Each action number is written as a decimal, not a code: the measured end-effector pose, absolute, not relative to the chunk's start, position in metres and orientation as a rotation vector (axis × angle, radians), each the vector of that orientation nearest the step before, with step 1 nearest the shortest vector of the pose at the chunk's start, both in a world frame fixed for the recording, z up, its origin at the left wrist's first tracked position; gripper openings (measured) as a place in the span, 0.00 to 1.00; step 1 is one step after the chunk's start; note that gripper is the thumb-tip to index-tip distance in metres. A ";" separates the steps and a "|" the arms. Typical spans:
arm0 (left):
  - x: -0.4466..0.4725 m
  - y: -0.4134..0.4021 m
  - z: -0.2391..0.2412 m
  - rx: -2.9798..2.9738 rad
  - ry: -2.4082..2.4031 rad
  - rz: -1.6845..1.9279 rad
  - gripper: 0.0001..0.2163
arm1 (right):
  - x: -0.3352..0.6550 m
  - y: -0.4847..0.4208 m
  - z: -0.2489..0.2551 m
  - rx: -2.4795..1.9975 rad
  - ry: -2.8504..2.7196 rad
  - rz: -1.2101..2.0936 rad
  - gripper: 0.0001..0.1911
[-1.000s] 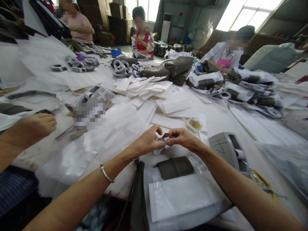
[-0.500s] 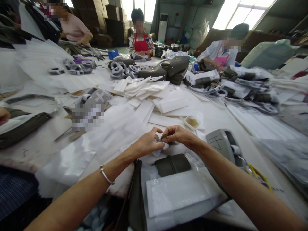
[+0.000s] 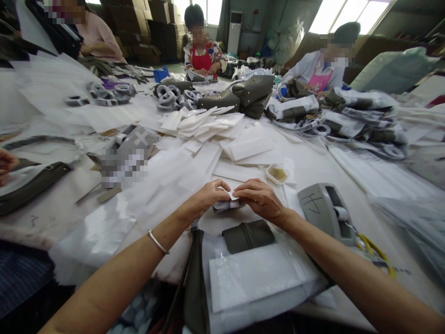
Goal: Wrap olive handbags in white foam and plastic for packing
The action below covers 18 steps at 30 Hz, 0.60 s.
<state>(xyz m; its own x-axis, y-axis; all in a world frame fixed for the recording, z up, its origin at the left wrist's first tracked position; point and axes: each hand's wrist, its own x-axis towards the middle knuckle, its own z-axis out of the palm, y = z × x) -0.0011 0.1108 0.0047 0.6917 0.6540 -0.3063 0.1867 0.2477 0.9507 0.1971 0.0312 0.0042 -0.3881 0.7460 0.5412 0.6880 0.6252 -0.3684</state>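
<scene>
My left hand (image 3: 208, 197) and my right hand (image 3: 259, 199) meet over the table, both pinching a small item wrapped in white foam (image 3: 225, 204), which rests on the white table top. A silver bangle (image 3: 157, 241) sits on my left wrist. Just below the hands lies an olive-grey folded strap piece (image 3: 248, 235) on a plastic-bagged white foam sheet (image 3: 257, 277). An olive bag edge (image 3: 195, 283) hangs at the near table edge.
A grey tape dispenser (image 3: 325, 211) stands right of my hands, a small tray (image 3: 278, 174) behind them. White foam sheets (image 3: 212, 127), olive bags (image 3: 243, 97) and strap rolls (image 3: 170, 97) cover the table. Three people sit at the far side; another person's hand (image 3: 7, 162) is at left.
Both hands lowered the wrapped item onto the table and closed over it. The other person's hand at left pulled back toward the frame edge.
</scene>
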 end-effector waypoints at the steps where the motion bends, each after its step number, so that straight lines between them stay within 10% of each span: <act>1: -0.003 0.112 0.004 1.319 0.788 0.365 0.15 | 0.199 0.031 0.007 -1.101 -2.237 0.058 0.13; 11: -0.009 0.119 0.003 1.406 0.728 0.301 0.16 | 0.202 0.011 0.014 -1.282 -2.523 -0.181 0.29; 18: -0.006 0.116 0.014 1.371 0.860 0.278 0.20 | 0.215 -0.051 0.048 -1.574 -2.024 -0.181 0.18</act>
<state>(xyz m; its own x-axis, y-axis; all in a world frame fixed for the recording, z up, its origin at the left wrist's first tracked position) -0.0059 0.1159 0.0142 0.6758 0.6369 -0.3709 0.2997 0.2223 0.9278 0.2146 -0.0510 0.0476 -0.1509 0.8499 0.5050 0.9260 0.3003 -0.2287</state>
